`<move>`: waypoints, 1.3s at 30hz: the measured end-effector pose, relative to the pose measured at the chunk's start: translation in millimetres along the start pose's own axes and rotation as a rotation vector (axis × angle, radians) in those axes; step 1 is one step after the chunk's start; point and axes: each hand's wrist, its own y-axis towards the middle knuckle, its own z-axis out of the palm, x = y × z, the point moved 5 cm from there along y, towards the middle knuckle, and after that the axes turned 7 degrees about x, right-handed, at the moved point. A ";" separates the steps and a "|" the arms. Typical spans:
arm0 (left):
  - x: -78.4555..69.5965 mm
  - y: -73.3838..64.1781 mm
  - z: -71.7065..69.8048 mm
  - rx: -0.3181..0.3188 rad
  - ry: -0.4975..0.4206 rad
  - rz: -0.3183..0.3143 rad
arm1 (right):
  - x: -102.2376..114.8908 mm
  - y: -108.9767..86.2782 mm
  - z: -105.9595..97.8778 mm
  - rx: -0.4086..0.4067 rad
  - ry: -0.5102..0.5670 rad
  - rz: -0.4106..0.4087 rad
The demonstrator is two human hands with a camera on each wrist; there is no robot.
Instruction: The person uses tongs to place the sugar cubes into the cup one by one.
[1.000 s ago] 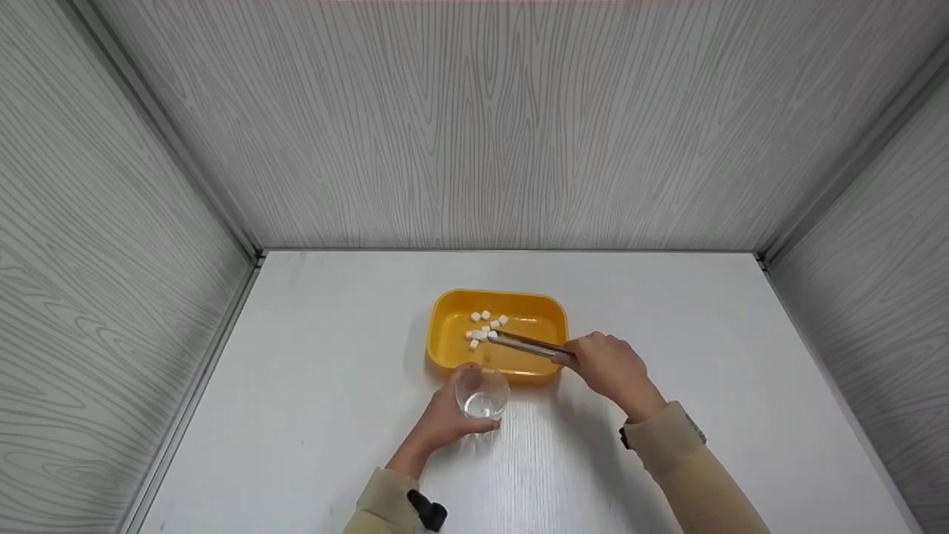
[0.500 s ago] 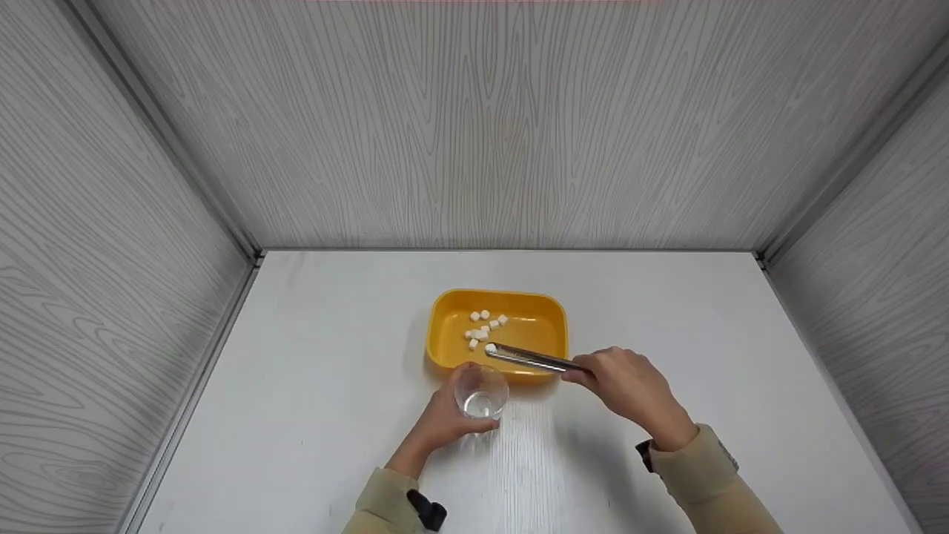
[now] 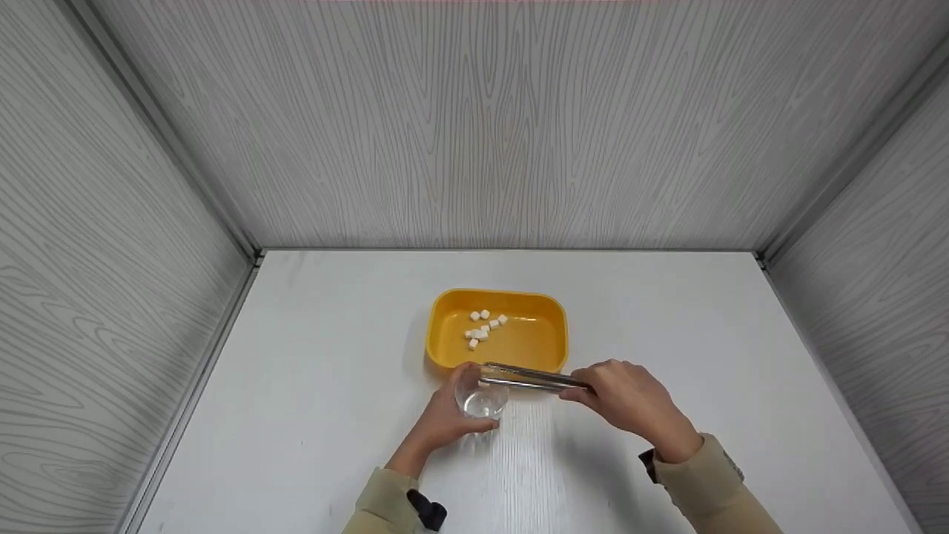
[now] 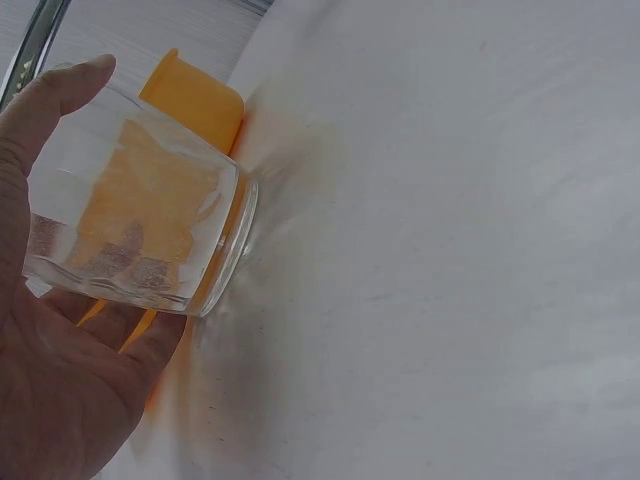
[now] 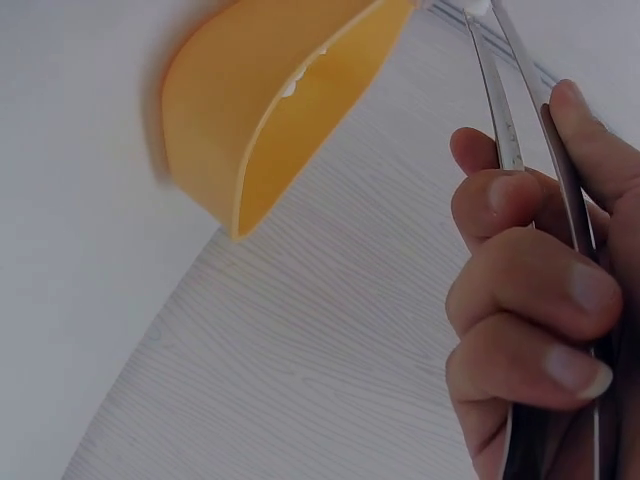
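Note:
My left hand grips a clear glass cup from its left side, mouth facing up, in front of the tray. In the left wrist view the thumb and fingers wrap the glass, its thick base close over the table. My right hand holds metal tongs, whose tips overlap the cup's mouth. Between those tips, at the top of the right wrist view, sits a small white cube. Several similar white cubes lie in the yellow tray, mostly in its left half.
The white tabletop extends around the tray and both hands. Grey wood-grain panels rise at the back, at the left and at the right.
My right hand has drawn back toward me, carrying the tongs and a white cube from the tray to the cup's mouth. My left hand and the cup have stayed in place.

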 end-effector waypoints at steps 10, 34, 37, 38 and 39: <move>-9.3 -2.4 -0.2 0.003 -0.009 0.000 | -9.2 1.6 2.6 -0.003 0.009 0.060; -1.4 -1.2 -0.3 0.000 0.031 -0.009 | -38.1 25.6 19.6 -0.013 -0.052 0.176; -1.7 -1.3 -0.4 -0.001 0.029 -0.005 | -38.7 31.9 22.3 -0.009 -0.065 0.174; -1.9 -1.4 -0.4 0.000 0.026 -0.002 | -39.0 34.0 23.3 -0.006 -0.071 0.175; -2.0 -1.4 -0.3 0.002 0.022 0.000 | -38.9 36.2 24.2 -0.005 -0.077 0.175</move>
